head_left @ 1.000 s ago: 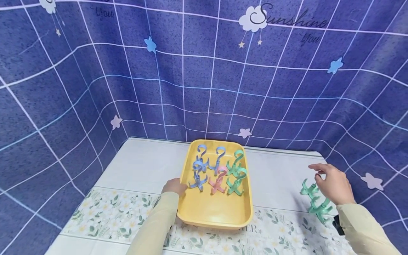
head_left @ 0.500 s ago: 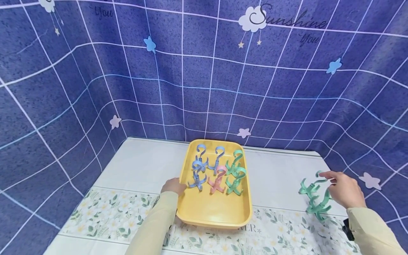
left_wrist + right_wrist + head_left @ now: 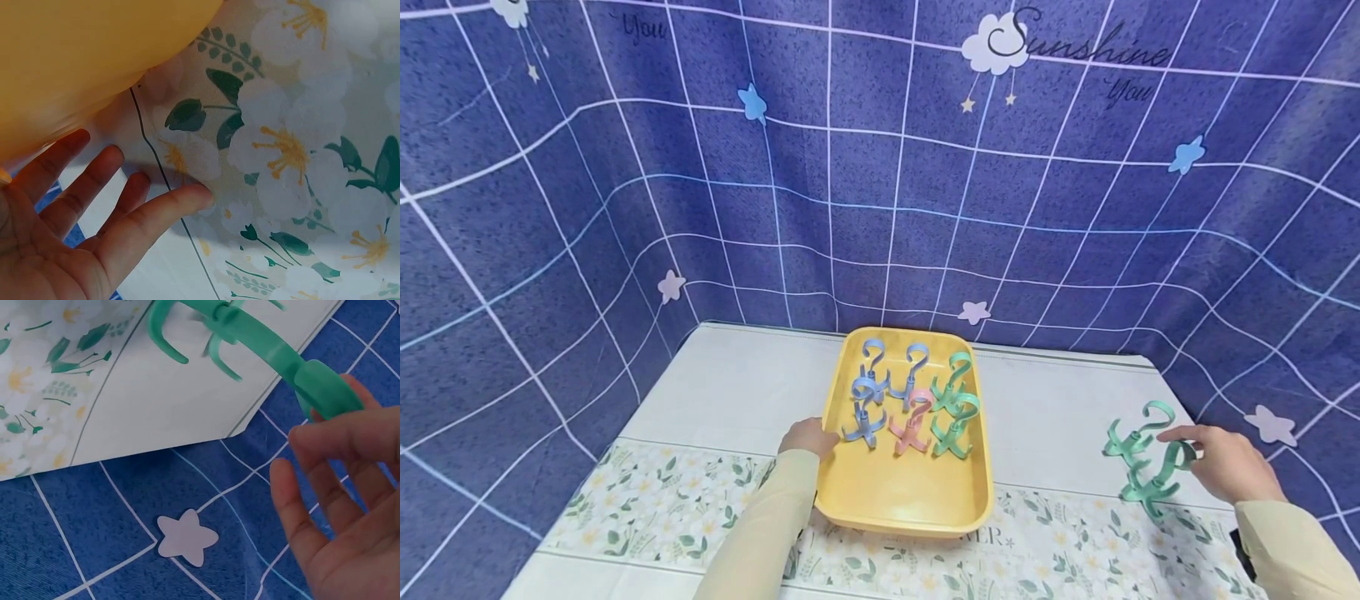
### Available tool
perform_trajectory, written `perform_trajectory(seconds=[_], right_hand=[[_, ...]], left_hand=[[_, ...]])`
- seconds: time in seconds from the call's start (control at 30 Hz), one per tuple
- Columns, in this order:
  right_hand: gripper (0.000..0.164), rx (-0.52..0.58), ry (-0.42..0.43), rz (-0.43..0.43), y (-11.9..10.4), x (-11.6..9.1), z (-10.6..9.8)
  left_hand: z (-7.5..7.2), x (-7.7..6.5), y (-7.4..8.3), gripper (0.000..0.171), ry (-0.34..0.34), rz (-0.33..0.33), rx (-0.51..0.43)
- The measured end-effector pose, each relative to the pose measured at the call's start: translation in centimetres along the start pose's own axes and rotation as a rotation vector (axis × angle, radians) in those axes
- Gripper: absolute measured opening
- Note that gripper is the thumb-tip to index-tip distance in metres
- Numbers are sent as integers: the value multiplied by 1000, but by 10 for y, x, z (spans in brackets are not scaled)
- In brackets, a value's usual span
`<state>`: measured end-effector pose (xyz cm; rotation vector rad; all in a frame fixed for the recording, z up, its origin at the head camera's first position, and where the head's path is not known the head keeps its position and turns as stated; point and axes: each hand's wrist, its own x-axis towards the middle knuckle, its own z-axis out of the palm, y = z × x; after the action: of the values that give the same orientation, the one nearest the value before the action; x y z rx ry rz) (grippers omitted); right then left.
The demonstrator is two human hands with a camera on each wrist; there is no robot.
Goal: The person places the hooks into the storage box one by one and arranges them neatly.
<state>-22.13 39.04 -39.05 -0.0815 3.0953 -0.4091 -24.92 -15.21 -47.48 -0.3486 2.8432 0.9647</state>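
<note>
The thumb of my left hand (image 3: 807, 438) lies over the left rim of the yellow tray (image 3: 906, 504); in the left wrist view the other fingers spread outside it. Inside the tray stand blue hook hangers (image 3: 867, 425), a pink hook hanger (image 3: 910, 433) and green hook hangers (image 3: 952, 437). At the right, my right hand (image 3: 1232, 462) is at the curled top of the nearer green hook hanger (image 3: 269, 347). That curl lies between digits in the right wrist view, but whether they pinch it is unclear. Another green hook hanger (image 3: 1126, 446) stands just behind.
The table is covered by a white cloth (image 3: 752, 367) with a floral band (image 3: 692, 500). A blue grid-patterned curtain (image 3: 880, 167) hangs along the back and both sides. The front part of the tray's floor shows bare.
My right hand has moved down and to the right, from above the green hook hangers to the nearer one's curl. The left hand, the tray and the hangers have stayed in place.
</note>
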Motion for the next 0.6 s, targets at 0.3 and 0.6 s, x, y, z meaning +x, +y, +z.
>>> perform_trajectory(seconds=[0.3,0.6], right_hand=[[22,78,59,-112,-6,3,3],[24,78,54,-113,-22,5,2]], left_hand=[[2,4,-3,30,5,-5,6],[0,1,1,30,-12,-18,-20]])
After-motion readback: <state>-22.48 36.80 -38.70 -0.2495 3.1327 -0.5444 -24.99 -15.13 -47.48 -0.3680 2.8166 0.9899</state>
